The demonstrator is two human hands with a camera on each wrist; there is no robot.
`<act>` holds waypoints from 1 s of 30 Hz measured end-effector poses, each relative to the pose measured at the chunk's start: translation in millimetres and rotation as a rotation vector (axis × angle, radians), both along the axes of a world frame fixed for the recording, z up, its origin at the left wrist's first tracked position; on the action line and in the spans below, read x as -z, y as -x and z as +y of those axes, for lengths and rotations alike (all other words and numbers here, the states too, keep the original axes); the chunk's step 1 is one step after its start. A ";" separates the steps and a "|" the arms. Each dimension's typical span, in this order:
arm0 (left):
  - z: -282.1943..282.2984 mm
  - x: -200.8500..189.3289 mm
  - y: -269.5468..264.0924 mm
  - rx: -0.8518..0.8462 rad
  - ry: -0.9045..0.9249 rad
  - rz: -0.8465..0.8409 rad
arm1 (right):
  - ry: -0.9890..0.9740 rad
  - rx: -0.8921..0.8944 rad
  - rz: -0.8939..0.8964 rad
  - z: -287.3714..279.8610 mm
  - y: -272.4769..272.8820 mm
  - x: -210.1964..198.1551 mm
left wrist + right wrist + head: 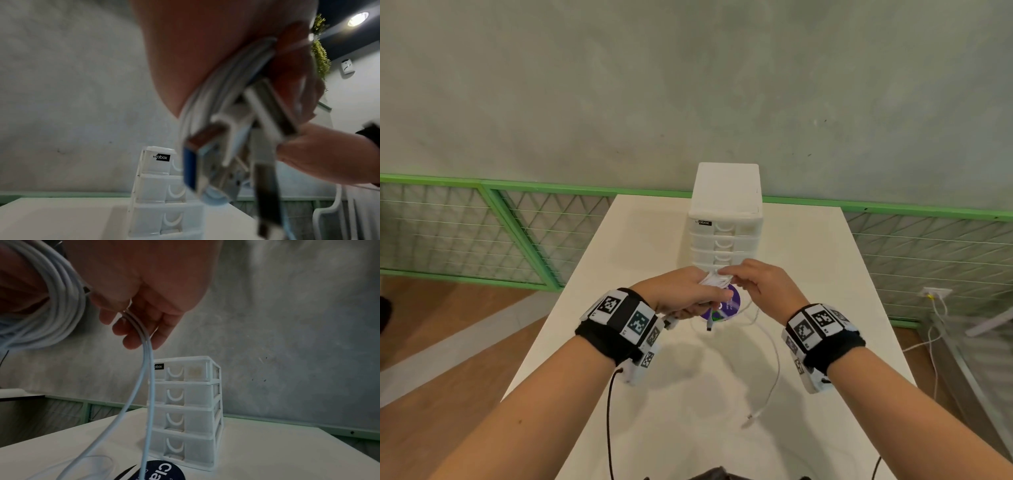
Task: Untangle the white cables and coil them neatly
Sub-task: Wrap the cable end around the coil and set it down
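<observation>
My left hand (690, 296) grips a coiled bundle of white cables (710, 279) above the table, in front of the drawer unit. In the left wrist view the bundle (224, 91) runs across the palm, and several plugs hang from it, one a blue USB plug (192, 167). My right hand (732, 275) meets the bundle from the right. Its fingers (133, 331) pinch two white cable strands (147, 369) that drop to the table. The coil (61, 305) shows at the left of that view. A loose cable tail (775, 363) trails toward me and ends in a connector (750, 418).
A white four-drawer unit (725, 219) stands at the back of the white table (640, 246). A purple round disc (732, 303) lies under my hands. Black wrist-camera leads hang near the front edge. A green mesh fence and grey wall are behind.
</observation>
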State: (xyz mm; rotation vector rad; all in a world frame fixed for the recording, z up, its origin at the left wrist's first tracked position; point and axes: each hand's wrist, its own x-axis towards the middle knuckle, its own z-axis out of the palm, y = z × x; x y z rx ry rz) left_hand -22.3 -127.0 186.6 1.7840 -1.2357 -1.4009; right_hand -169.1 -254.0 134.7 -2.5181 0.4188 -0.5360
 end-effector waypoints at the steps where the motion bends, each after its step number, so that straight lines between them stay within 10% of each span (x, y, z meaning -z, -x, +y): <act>1: 0.8 -2.9 1.0 0.009 -0.006 0.015 | -0.019 0.008 -0.014 1.4 -0.9 -0.4; 17: -23.3 -42.4 12.6 -0.410 0.672 0.646 | -0.305 0.077 0.246 27.5 -16.5 38.4; 25: -34.9 -25.0 4.3 -0.729 0.869 0.306 | -0.382 -0.028 0.294 52.4 -6.3 42.8; 30: -30.0 -5.0 -22.1 -0.590 0.795 -0.314 | -0.371 -0.032 0.117 49.7 -3.8 21.7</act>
